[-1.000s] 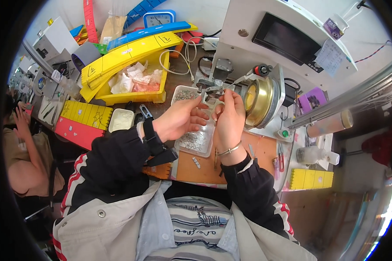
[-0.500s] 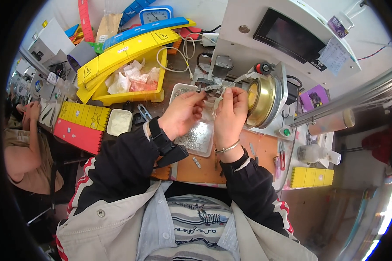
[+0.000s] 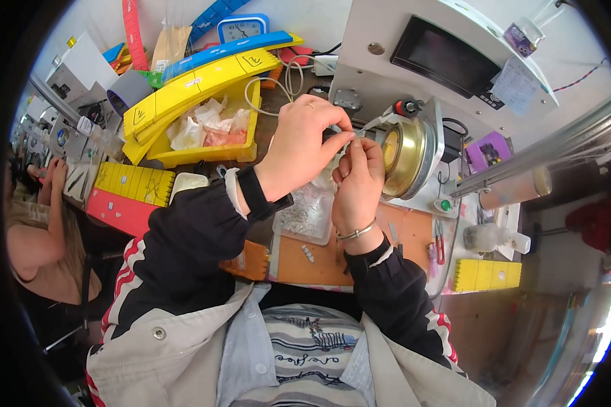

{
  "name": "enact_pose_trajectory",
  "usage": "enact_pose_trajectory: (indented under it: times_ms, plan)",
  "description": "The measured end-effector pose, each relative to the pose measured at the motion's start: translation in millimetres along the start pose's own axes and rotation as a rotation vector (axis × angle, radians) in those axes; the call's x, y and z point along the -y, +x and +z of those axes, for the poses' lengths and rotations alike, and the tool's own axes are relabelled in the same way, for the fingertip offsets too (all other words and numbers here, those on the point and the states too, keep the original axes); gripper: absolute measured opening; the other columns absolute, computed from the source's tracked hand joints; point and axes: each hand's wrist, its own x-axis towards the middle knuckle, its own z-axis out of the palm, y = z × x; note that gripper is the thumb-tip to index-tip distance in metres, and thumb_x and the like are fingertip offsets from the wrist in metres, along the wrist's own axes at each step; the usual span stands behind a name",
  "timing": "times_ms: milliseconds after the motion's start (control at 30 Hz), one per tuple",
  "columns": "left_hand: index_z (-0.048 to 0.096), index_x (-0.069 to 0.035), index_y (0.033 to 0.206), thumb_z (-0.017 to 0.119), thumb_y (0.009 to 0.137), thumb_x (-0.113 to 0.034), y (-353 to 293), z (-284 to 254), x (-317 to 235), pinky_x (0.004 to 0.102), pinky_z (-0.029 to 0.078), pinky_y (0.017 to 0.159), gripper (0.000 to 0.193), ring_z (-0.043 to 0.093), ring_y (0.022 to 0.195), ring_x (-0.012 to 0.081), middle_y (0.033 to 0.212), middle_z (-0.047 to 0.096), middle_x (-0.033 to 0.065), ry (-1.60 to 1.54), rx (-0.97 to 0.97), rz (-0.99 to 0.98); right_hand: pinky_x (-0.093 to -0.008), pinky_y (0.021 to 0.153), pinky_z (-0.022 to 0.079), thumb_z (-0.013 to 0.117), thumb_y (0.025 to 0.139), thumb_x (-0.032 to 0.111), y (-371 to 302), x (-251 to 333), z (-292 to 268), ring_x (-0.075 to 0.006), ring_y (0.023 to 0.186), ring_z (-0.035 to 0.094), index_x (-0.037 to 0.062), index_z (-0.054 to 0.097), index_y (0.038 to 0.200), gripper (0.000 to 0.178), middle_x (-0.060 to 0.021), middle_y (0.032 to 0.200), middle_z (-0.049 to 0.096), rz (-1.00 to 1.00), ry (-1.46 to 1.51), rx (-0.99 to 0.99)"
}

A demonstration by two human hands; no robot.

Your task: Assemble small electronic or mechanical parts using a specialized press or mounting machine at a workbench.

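My left hand [image 3: 304,141] is raised over the back of the bench, thumb and forefinger pinched together. Right beside its fingertips, my right hand [image 3: 360,180] is closed too, its thumb and finger meeting the left ones. Whatever lies between them is too small to make out. Under my hands is a clear shallow tray [image 3: 304,220] of small shiny metal pieces, partly covered by the left wrist. Just right of my right hand stands a brass-coloured round drum [image 3: 404,159] on a machine. The machine's small parts behind my fingers are mostly hidden.
A yellow bin [image 3: 251,139] of crumpled tissue stands back left, with yellow strips across it. The machine's dark screen [image 3: 448,57] rises behind. Red-handled pliers [image 3: 440,243] lie at the right on an orange mat [image 3: 407,234]. A co-worker [image 3: 44,237] sits far left.
My left hand has moved up and right, turning over so its back shows, and now meets my right fingertips. The right hand has shifted slightly and its fingers have curled in.
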Motion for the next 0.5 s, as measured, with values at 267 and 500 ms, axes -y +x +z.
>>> enact_pose_trajectory:
  times_ms: [267,500]
  plan:
    - [0.066,-0.008,0.086,0.072,0.077,-0.01,-43,-20,-40,0.042,0.041,0.086,0.011,0.06,0.098,0.026,0.093,0.066,0.0045,0.068,-0.022,0.213,-0.0214,0.049,0.027,0.048,0.103,0.015,-57,17,-23,-0.0035,0.055,0.034,0.0089,0.05,0.099,0.007,0.0049,0.067,0.041,0.051,0.005,0.142]
    - [0.066,-0.004,0.088,0.074,0.077,0.0,-44,-4,-48,0.0349,0.051,0.067,0.013,0.064,0.078,0.029,0.083,0.065,0.0104,-0.097,-0.067,0.042,-0.0184,0.046,0.031,0.053,0.102,0.015,-51,11,-27,-0.0019,0.054,0.038,0.0082,0.051,0.102,0.008,0.0054,0.072,0.045,0.02,0.049,0.12]
